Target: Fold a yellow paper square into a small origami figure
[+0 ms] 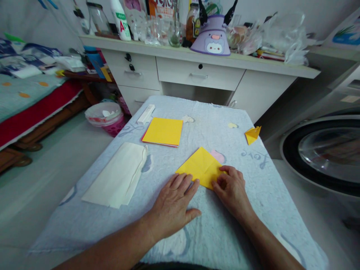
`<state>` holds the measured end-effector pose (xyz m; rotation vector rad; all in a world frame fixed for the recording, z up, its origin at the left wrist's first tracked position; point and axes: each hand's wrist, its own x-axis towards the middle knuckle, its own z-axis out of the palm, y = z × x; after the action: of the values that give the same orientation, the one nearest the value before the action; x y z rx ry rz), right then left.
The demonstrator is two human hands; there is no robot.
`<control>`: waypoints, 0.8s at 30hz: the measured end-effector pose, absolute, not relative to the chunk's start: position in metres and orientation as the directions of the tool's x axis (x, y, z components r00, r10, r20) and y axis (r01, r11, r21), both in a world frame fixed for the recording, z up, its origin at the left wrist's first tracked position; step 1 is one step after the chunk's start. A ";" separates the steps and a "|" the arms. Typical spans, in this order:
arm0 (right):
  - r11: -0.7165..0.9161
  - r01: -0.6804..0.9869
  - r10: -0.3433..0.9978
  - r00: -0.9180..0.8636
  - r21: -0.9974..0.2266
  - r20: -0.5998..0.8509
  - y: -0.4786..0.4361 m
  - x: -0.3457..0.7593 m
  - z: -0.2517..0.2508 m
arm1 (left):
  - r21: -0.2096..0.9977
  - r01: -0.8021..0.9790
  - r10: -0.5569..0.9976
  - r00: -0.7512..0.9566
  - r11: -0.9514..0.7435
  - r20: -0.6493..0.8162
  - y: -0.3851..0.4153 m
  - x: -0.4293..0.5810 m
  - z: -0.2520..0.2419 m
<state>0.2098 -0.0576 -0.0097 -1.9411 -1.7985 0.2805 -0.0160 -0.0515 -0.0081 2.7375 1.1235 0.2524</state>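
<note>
A folded yellow paper (201, 165) lies on the pale blue tablecloth (174, 232) in front of me. My left hand (173, 204) lies flat with its fingers stretched out, the fingertips touching the paper's near left edge. My right hand (232, 189) has its fingers curled and pinches the paper's near right corner against the table.
A stack of yellow square sheets (163, 131) lies further back, a small folded yellow piece (252, 134) at the right edge, a folded white cloth (119, 175) to the left, a white stick (146, 114) behind. A cluttered desk (197, 67), bed (28, 101), bin (105, 117) and washing machine (323, 153) surround the table.
</note>
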 end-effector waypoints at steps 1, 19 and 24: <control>-0.029 0.880 0.979 0.122 -0.475 0.166 -0.058 0.210 -0.010 | 0.220 0.675 0.704 0.705 -0.704 0.090 -0.051 -0.016 -0.008; -0.046 0.859 0.968 0.163 -0.510 0.188 -0.056 0.209 -0.011 | 0.205 0.665 0.691 0.715 -0.718 0.101 -0.051 -0.015 -0.009; -0.051 0.858 0.966 0.172 -0.512 0.193 -0.056 0.210 -0.014 | 0.179 0.659 0.680 0.725 -0.731 0.110 -0.051 -0.015 -0.012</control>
<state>0.2101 -0.0560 -0.0137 -1.9372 -1.7152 0.2747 -0.0152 -0.0506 -0.0120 2.7985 1.0910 0.2545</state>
